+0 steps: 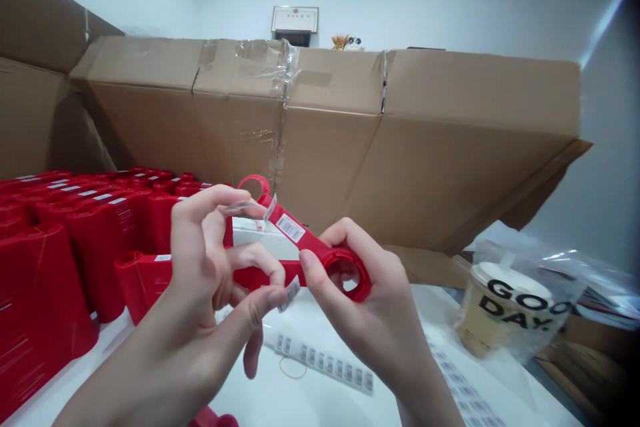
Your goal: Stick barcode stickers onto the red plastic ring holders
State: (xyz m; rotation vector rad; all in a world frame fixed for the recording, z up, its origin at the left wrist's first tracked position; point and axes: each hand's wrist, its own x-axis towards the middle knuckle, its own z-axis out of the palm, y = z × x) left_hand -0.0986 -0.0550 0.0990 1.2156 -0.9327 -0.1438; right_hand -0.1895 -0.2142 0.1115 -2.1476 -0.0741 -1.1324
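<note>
My right hand (373,303) grips a red plastic piece (320,253) by its large ring end; the piece slants up to the left and ends in a smaller ring. A white barcode sticker (291,227) sits on its flat arm. My left hand (210,280) is raised beside it, index finger touching a small sticker (270,208) near the small ring. Another small sticker (289,293) clings to my left thumb tip.
Rows of identical red pieces (75,227) fill the left of the white table (320,400). A strip of barcode labels (325,361) and a rubber band (293,367) lie below my hands. A paper cup in a plastic bag (505,313) stands right. Large cardboard boxes (400,140) stand behind.
</note>
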